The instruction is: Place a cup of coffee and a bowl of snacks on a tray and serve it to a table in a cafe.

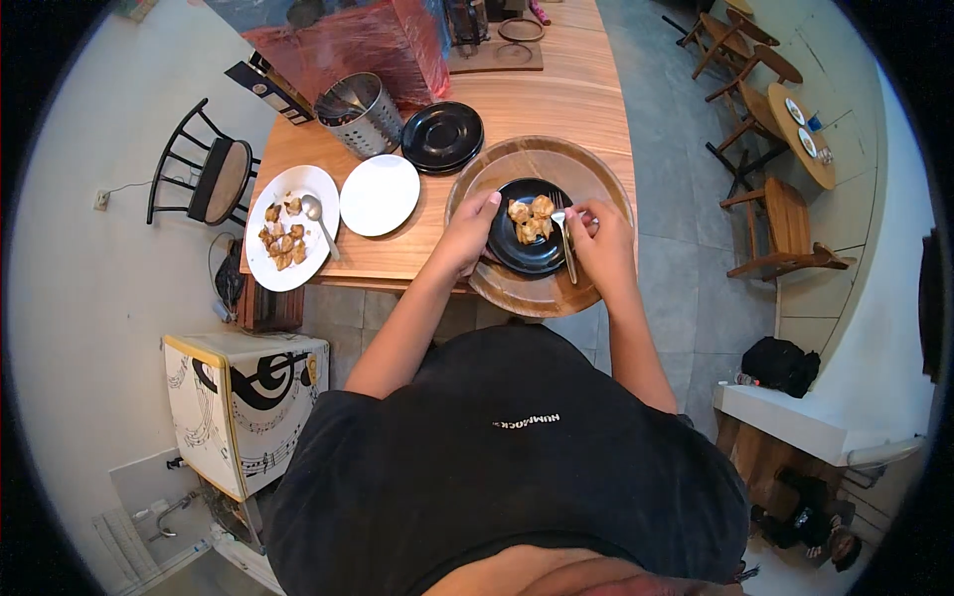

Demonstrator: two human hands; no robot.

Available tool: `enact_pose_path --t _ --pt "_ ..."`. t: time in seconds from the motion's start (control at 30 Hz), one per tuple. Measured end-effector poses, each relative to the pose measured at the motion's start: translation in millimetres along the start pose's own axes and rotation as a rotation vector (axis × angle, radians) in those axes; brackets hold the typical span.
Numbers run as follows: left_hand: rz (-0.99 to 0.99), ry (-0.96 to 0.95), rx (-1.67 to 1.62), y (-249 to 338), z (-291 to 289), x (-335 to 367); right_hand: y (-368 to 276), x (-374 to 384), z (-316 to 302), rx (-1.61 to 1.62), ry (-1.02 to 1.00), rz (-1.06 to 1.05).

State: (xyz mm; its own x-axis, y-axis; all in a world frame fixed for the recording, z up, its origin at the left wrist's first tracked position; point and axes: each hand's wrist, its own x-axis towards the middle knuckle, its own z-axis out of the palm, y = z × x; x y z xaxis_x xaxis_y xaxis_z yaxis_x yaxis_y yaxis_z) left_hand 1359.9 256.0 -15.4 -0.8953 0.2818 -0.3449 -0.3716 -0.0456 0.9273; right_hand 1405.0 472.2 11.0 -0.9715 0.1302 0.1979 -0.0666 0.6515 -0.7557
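My left hand [467, 234] grips the left rim of a small black plate [509, 260], thumb on top and fingers mostly hidden below. Several browned, dumpling-like pieces [532, 219] are grouped on that plate. In my right hand [604, 246] a metal fork [570, 260] is pinched, lying at the plate's right side with its tines beside the food. Under the plate is a round wooden tray [517, 296], near the table's right edge. I cannot tell whether the plate rests on the tray or is slightly raised.
On the wooden table [427, 253], a white oval plate [323, 260] holds similar pieces and a spoon [320, 221]. Beside it are a white round plate [381, 196], stacked black plates [442, 136] and a perforated metal utensil holder [368, 121]. A plastic-wrapped red box [348, 55] stands behind.
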Motion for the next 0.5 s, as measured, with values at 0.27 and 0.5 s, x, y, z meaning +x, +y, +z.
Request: enact_pose_path --t 0.27,0.5 --pt "-0.035 0.001 -0.135 2.0 5.4 9.4 27.3 19.5 -7.3 0.409 -0.177 0.346" --pt "0.162 0.114 0.272 0.1 7.2 12.4 44.6 20.1 3.2 0.453 -0.229 0.298"
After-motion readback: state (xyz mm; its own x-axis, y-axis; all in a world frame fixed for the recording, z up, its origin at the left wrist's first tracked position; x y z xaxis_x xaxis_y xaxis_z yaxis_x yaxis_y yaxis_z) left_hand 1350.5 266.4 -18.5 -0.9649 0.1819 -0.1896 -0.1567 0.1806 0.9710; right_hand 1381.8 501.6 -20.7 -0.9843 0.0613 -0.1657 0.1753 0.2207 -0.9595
